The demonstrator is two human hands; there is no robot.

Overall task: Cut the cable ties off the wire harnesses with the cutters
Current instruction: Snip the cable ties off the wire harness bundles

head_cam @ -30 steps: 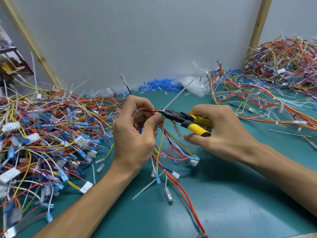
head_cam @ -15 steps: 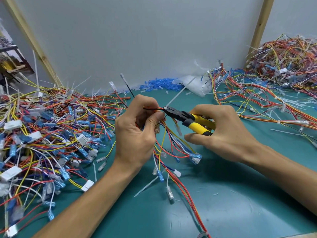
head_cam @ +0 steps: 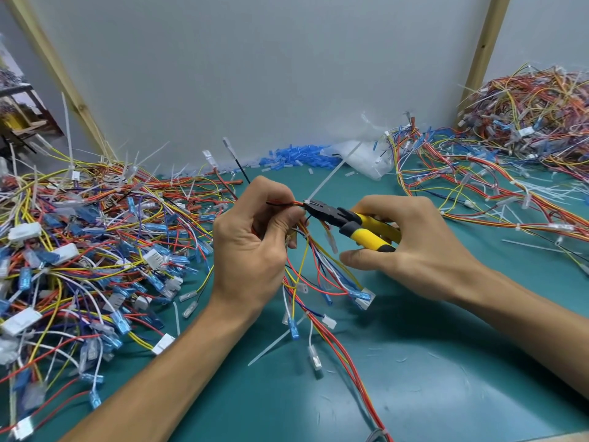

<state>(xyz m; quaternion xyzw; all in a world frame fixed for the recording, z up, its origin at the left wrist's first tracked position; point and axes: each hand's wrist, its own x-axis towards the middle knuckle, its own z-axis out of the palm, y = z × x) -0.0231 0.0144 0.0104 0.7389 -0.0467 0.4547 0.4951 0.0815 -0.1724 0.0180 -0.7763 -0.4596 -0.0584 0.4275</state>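
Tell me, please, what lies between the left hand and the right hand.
Head view: the cutters span that gap, black tip at a white cable tie on the wire harness gripped by the left hand; the right hand holds their handles.

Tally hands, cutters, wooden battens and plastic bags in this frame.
Hands: 2, left hand and right hand
Cutters: 1
Wooden battens: 2, left batten, right batten
Plastic bag: 1
Total: 6

Yellow-and-black handles on the cutters (head_cam: pixel 366 225); a white cable tie (head_cam: pixel 330 179); red, yellow, blue and white wire harness (head_cam: pixel 318 269); teal surface (head_cam: pixel 430 362).
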